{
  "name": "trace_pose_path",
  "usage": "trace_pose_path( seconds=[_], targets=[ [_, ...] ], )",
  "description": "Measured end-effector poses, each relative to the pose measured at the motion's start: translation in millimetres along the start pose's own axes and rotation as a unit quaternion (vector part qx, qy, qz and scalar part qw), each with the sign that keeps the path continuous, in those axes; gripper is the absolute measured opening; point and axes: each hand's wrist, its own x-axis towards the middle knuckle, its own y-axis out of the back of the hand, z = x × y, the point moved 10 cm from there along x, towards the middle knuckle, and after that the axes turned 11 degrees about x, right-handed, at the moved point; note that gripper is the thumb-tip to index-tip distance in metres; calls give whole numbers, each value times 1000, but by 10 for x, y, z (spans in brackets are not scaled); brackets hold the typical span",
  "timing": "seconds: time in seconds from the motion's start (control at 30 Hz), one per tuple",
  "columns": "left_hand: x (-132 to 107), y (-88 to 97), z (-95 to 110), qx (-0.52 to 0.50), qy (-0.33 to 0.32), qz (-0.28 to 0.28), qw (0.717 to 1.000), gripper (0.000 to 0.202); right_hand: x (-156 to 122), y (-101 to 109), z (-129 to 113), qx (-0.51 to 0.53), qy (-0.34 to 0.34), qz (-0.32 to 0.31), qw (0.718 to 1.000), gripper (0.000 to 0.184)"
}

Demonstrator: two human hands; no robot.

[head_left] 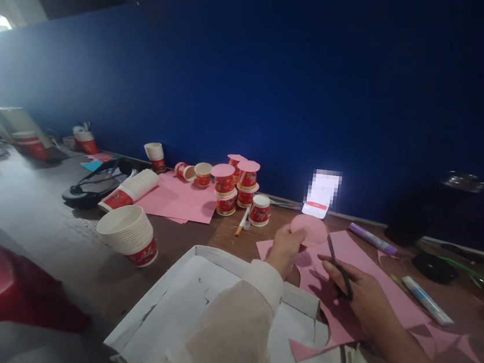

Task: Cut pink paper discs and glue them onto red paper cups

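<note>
Here my left hand (285,249) pinches a round pink paper disc (309,229) between thumb and fingers, above the brown surface (223,239). My right hand (364,297) is curled around the handles of the dark scissors (333,251), their blades by the disc's right edge; I can't tell if they touch it. A cut pink paper sheet (371,272) lies below my hands, and red paper cups (225,186) stand stacked to the left, topped with pink discs.

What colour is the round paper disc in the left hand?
Pink; the round paper disc shows best in the head view.
</note>
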Motion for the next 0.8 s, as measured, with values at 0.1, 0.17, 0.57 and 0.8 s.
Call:
trace_pose_path(
  seconds=[0.1, 0.17, 0.57, 0.8],
  targets=[
    [-10, -14, 17, 11, -5, -7, 1000, 39, 9, 7, 18, 4, 3, 0, 1000, 66],
    [-17, -11, 21, 13, -5, -5, 1000, 37, 6, 7, 18, 3, 4, -3, 1000, 65],
    [14, -8, -5, 6, 0, -3, 1000, 28, -17, 43, -37, -3, 7, 14, 1000, 63],
    [58, -7, -13, -50, -1, -3, 999, 37, 31, 153, -50, -52, 43, 62, 996, 64]
  ],
)
